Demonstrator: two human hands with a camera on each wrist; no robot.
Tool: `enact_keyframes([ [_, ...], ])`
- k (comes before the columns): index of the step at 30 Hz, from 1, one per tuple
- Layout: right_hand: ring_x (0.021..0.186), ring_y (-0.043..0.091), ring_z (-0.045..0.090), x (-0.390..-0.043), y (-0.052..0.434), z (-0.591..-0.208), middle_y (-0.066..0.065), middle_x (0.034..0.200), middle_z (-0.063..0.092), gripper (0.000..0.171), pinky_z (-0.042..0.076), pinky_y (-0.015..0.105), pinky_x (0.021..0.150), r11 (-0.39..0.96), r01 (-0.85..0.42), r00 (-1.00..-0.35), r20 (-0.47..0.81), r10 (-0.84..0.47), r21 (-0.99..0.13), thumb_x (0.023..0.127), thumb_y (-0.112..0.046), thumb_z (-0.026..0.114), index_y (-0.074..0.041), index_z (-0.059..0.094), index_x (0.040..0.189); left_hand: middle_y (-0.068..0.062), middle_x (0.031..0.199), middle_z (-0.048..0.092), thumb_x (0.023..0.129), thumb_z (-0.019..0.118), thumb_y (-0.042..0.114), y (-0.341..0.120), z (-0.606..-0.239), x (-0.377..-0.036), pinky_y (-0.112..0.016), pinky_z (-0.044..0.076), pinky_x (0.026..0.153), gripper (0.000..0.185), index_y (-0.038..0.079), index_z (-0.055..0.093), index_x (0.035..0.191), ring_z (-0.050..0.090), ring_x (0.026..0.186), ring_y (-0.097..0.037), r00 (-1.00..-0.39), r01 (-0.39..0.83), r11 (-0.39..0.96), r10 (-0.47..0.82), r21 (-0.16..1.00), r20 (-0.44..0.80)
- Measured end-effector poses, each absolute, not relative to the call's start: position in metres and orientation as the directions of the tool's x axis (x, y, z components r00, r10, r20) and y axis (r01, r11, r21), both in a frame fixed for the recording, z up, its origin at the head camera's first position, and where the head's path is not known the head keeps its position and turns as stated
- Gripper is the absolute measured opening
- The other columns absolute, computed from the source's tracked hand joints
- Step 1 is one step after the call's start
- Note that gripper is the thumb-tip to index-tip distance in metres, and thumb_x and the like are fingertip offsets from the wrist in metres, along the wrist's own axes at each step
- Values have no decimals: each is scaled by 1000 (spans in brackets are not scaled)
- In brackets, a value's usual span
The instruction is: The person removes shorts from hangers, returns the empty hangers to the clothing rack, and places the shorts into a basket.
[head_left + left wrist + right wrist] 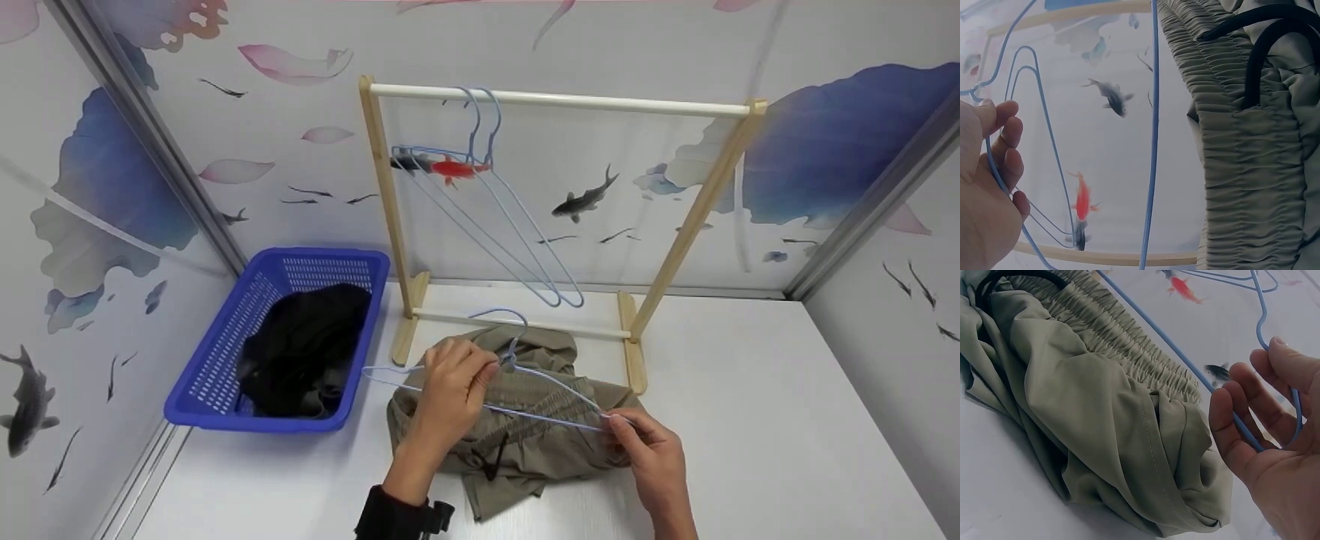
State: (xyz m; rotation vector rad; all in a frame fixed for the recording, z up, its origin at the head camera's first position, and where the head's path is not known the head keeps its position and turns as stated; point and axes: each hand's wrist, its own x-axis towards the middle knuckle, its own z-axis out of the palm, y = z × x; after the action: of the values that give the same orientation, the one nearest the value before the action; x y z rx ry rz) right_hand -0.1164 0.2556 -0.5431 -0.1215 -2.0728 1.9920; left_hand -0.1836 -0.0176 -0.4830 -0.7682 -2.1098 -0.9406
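Both hands hold one blue wire hanger [559,381] over a pair of olive-green trousers [517,450]. My left hand [454,382] pinches the hanger near the base of its hook, thumb and fingers on the wire in the left wrist view. At the other end, my right hand [1275,399] has its fingers curled round the hanger's right corner. The trousers lie bunched on the table, their gathered elastic waistband [1252,180] beneath the hanger and a black drawstring [491,457] showing at the front.
A wooden rack [694,217] with a white rail [600,103] stands behind the trousers. Two blue hangers [517,217] hang at its left end. At left, a blue basket [180,409] holds dark clothing [300,352]. Patterned panels enclose the white table [787,420].
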Motion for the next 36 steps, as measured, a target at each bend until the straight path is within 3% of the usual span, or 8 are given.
enact_keyframes([
  [4, 75, 14, 70, -116, 257, -544, 17, 88, 74, 15, 59, 27, 68, 26, -122, -957, 124, 261, -992, 99, 1, 65, 14, 70, 97, 2, 88, 62, 97, 70, 15, -17, -485, -183, -42, 37, 83, 1, 14, 71, 96, 56, 83, -17, -621, 711, 564, 223, 421, 751],
  [8, 76, 13, 71, -115, 258, -545, 15, 87, 75, 16, 59, 26, 69, 1, -126, -953, 122, 277, -992, 99, 2, 64, 17, 68, 97, 1, 98, 68, 95, 72, 14, -18, -486, -183, -49, 41, 93, 12, 12, 71, 107, 63, 93, -19, -652, 688, 567, 209, 453, 729],
  [17, 74, 14, 70, -113, 262, -546, 10, 85, 74, 18, 59, 26, 68, -30, -122, -943, 106, 316, -992, 100, 2, 64, 19, 68, 99, -8, 121, 69, 97, 70, 14, -23, -493, -184, -54, 39, 102, 32, 6, 66, 128, 63, 114, -25, -630, 690, 563, 159, 455, 760],
  [26, 74, 15, 69, -112, 267, -548, 9, 84, 72, 16, 59, 27, 68, -56, -131, -921, 101, 375, -990, 99, 3, 64, 17, 69, 98, -11, 129, 66, 97, 69, 11, -30, -504, -181, -51, 42, 99, 36, 4, 65, 131, 61, 119, -29, -627, 659, 576, 66, 483, 776],
  [36, 76, 14, 68, -112, 273, -548, 10, 83, 71, 19, 59, 26, 71, -90, -110, -901, 61, 430, -990, 100, 1, 63, 19, 68, 99, -13, 134, 65, 95, 71, 10, -34, -514, -174, -53, 41, 102, 38, 1, 65, 132, 59, 122, -33, -666, 612, 596, 33, 521, 745],
])
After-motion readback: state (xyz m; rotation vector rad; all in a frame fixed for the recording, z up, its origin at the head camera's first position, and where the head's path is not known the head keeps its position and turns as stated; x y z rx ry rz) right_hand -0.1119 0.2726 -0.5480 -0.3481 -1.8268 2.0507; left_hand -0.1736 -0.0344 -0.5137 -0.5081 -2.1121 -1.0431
